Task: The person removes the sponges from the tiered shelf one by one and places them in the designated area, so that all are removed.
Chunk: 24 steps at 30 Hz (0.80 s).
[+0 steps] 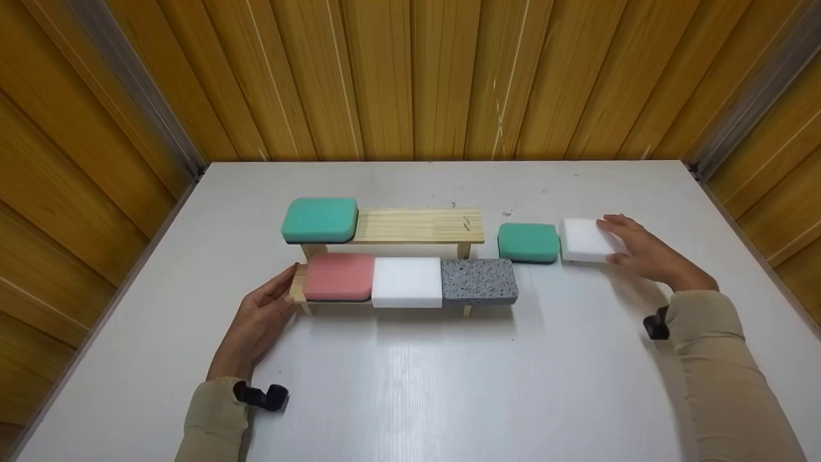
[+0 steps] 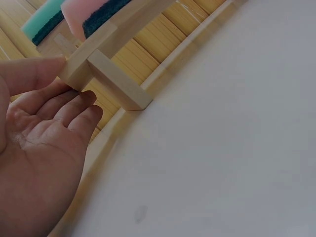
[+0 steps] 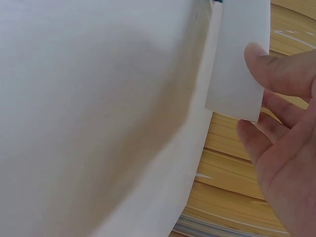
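Note:
My left hand (image 1: 260, 321) pinches the left end of a low wooden shelf (image 1: 298, 285); the left wrist view shows the thumb against the plank's end and the fingers (image 2: 81, 111) beside and below it. On this shelf sit a pink sponge (image 1: 340, 276), a white sponge block (image 1: 407, 282) and a speckled grey sponge (image 1: 480, 281), side by side. At the right, my right hand (image 1: 648, 253) holds another white sponge block (image 1: 587, 239) by its right end, thumb on the near side. That block's left side adjoins a green sponge (image 1: 528, 242).
Behind the low shelf stands a higher wooden plank (image 1: 417, 224) on legs, with a larger green sponge (image 1: 319, 219) at its left end. Everything is on a white table (image 1: 410, 391), and yellow wood-patterned walls (image 1: 442, 77) stand around its back and sides.

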{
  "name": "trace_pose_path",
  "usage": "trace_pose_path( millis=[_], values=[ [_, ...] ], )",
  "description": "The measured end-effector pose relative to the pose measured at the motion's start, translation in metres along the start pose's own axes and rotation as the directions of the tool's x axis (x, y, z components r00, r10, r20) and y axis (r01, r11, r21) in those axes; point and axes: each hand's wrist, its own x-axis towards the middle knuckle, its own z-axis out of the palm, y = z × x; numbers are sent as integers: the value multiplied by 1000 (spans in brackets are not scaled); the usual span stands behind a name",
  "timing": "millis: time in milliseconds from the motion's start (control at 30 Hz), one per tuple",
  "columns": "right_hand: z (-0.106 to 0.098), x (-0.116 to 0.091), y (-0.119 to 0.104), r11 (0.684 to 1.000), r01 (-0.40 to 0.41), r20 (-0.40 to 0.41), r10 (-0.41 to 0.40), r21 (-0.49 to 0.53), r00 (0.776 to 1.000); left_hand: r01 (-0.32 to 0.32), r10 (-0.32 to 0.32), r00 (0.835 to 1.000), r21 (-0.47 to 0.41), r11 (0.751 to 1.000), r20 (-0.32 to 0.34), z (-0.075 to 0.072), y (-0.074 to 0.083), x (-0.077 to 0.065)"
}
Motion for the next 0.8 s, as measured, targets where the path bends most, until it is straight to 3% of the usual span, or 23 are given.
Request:
trace_pose_path(
  millis=[367, 600, 800],
  values=[
    [5, 5, 6, 1000, -6, 26, 6, -2, 1000, 10, -10, 1000, 19, 1000, -12, 1, -1, 0],
    [8, 7, 6, 997, -80, 60, 81, -19, 995, 7, -7, 1000, 4, 1000, -8, 1, 1, -1],
    [9, 7, 5, 996, -86, 68, 86, -10, 994, 3, -4, 1000, -15, 1000, -1, 1, 1, -1]
  ],
)
